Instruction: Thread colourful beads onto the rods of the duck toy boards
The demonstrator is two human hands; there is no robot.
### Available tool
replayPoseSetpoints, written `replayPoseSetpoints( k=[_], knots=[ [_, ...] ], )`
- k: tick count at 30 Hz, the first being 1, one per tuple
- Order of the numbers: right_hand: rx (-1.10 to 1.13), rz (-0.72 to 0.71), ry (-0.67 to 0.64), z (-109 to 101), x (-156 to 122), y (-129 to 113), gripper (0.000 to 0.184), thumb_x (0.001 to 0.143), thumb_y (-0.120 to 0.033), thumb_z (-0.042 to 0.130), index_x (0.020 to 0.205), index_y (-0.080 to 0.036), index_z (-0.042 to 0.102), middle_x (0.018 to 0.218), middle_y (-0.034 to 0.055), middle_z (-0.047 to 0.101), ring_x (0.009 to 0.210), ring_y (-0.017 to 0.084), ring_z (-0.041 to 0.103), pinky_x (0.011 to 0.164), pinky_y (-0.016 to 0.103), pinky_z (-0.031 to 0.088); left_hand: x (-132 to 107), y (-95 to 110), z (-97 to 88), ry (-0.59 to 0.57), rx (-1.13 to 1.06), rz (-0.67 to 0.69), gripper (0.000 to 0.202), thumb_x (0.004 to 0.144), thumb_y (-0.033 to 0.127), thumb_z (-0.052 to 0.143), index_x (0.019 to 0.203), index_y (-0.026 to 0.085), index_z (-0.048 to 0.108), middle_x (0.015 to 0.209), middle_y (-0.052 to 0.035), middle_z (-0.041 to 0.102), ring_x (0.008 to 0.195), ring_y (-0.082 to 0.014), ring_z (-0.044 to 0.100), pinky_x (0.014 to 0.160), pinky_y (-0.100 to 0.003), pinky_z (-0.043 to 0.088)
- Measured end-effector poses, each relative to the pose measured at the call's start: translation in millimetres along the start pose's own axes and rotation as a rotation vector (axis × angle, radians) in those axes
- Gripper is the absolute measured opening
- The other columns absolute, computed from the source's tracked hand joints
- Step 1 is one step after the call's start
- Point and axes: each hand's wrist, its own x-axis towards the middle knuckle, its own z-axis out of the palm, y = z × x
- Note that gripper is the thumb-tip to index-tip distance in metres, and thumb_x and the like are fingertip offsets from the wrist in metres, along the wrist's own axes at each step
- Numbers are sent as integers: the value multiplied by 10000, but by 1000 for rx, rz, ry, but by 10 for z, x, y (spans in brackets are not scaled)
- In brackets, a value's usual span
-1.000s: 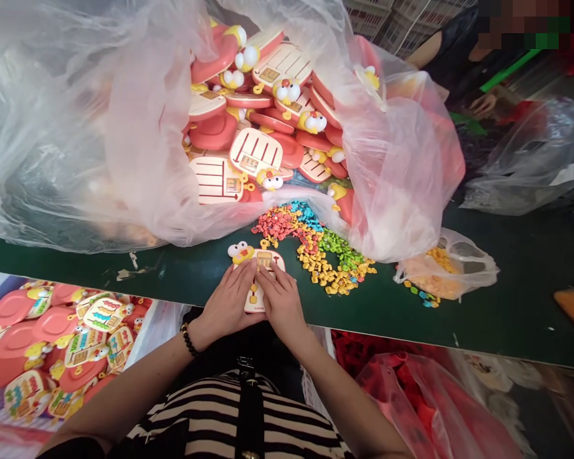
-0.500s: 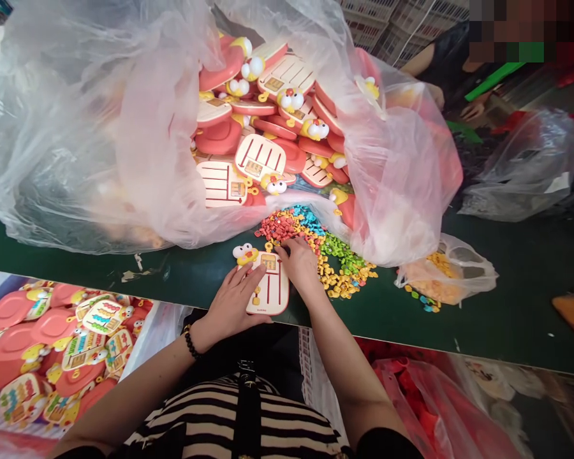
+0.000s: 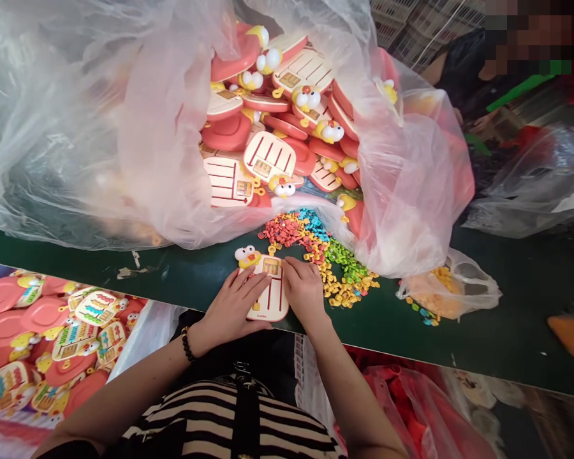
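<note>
Duck-headed toy board (image 3: 266, 294) lying on a green workbench (image 3: 507, 306), left hand (image 3: 232, 306) spread flat across it, right hand (image 3: 306, 290) resting on its right edge, loose coloured pieces (image 3: 310, 245) just beyond, clear plastic sack (image 3: 67, 127) heaped with similar boards (image 3: 268, 156), small bag (image 3: 452, 290) of yellow and orange pieces

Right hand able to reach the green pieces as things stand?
Probably yes. The right hand rests on the edge of the cream board, with the small green pieces just beyond it on the table. Only loose yellow pieces lie between, and they look unlikely to block it.
</note>
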Motion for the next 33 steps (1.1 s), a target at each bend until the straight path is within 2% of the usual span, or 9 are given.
replayPoseSetpoints(
  k=[3,6,13,18,21,27,30,33],
  knots=[
    [64,-4,-35,-22,4,0,198,941,-167,466,967,-173,662,1056,99,712,880,198,634,799,333,464,0,1,2,-5,2,-6,844,769,659,611,1419,160,409,1436,-130,472,1381,-323,329,1131,-477,248],
    [100,10,-68,-32,9,30,228,955,-169,436,934,-186,662,996,84,716,880,199,625,792,327,470,3,9,5,-8,4,-13,854,771,660,607,1429,159,394,1438,-134,470,1389,-322,320,1136,-477,241],
    [22,84,-107,-30,-50,-73,225,947,-156,444,983,-169,665,1040,102,703,875,221,603,791,350,448,14,6,11,-28,-15,-35,956,756,684,604,1477,141,287,1483,-162,411,1402,-310,311,1139,-465,250],
    [-1,160,-178,-14,-13,-125,224,927,-123,464,973,-180,676,1077,113,698,909,237,599,798,362,457,16,11,17,-26,-23,-26,951,765,669,606,1475,129,276,1486,-167,405,1402,-305,316,1147,-464,235],
    [104,172,-177,-62,-67,-119,235,928,-134,464,981,-197,685,1073,100,704,925,236,606,813,371,481,21,21,21,-21,-22,-33,961,763,664,612,1475,122,261,1481,-169,412,1393,-309,332,1145,-468,241],
    [324,220,-87,-116,-256,-203,263,936,-154,455,1045,-218,686,1065,91,704,990,223,622,849,378,536,0,-2,69,37,-85,-43,972,742,663,639,1454,127,254,1413,-177,483,1361,-314,386,1140,-477,274],
    [485,215,-78,-45,-174,-221,232,939,-170,467,986,-218,689,1005,73,716,966,200,642,854,356,547,-24,-20,92,86,-106,-23,927,758,641,640,1445,150,259,1363,-177,518,1351,-319,403,1137,-497,283],
    [623,193,-75,1,-40,-234,201,928,-171,478,950,-204,675,967,66,720,941,184,653,877,348,542,-34,-18,91,134,-102,0,931,788,614,622,1467,139,200,1345,-198,516,1338,-318,421,1123,-497,309]
  ],
)
